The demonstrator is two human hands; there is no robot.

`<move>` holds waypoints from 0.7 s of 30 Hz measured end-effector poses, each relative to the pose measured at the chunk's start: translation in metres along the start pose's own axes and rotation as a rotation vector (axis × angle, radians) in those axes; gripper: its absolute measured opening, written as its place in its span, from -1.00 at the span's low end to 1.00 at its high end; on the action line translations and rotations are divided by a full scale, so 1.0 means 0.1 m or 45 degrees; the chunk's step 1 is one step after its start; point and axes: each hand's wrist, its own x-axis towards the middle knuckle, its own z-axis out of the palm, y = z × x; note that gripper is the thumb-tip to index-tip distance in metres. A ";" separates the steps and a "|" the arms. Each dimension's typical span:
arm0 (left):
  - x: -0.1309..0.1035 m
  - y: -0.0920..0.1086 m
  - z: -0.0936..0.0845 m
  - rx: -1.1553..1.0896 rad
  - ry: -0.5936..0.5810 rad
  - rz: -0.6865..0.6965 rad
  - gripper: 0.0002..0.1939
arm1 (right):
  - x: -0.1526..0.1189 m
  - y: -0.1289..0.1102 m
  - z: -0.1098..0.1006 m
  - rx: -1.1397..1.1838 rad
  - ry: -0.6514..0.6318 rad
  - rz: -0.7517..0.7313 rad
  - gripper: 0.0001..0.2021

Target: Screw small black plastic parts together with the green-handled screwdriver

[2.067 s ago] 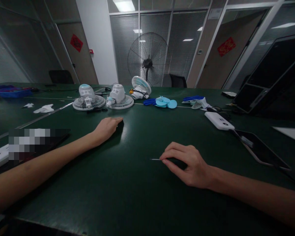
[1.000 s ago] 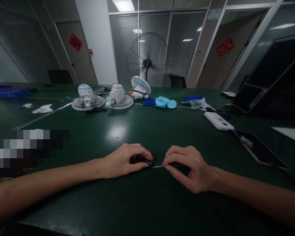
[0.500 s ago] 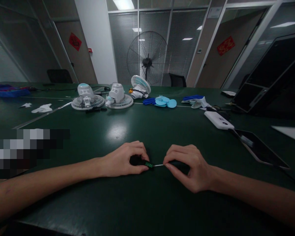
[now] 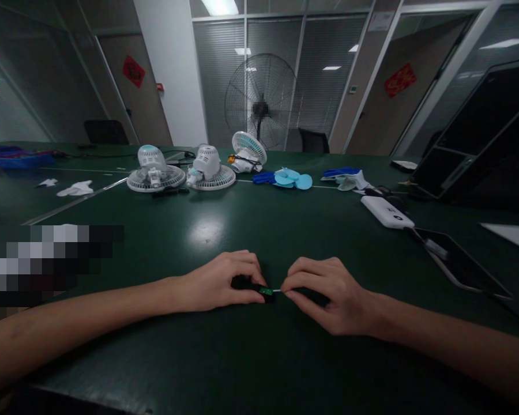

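Note:
My left hand [image 4: 229, 281] rests on the table with thumb and fingers closed round a small dark piece with a green, circuit-board-like end [image 4: 266, 291]. That end sticks out past the fingertips. My right hand [image 4: 324, 294] pinches a thin silvery rod [image 4: 277, 290] between thumb and forefinger. The rod points left and its tip meets the green end, or lies right beside it; I cannot tell whether it goes in. Something dark shows inside the curl of the right hand, too dim to name.
On the dark green table [image 4: 190, 357], small white fans [image 4: 210, 170] stand at the back, near light-blue fan blades [image 4: 293, 178] and blue-and-white gloves [image 4: 346, 177]. To the right lie a white power bank [image 4: 387, 212] and a dark tablet [image 4: 462, 262]. A blurred patch [image 4: 34, 265] covers the left.
My right hand has come slightly left, toward my left hand. Less of the silvery rod shows between them. The left hand has shifted a little to the right.

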 end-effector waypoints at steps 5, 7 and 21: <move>0.00 -0.01 0.00 0.011 -0.010 -0.002 -0.79 | -0.01 0.04 0.02 -0.036 -0.006 -0.028 -0.84; -0.01 -0.01 0.00 0.009 -0.014 -0.006 -0.80 | -0.01 0.05 0.01 0.000 0.056 -0.053 -0.84; -0.03 0.07 0.00 0.079 -0.026 0.185 -0.83 | 0.00 0.01 -0.01 0.021 0.183 -0.003 -0.88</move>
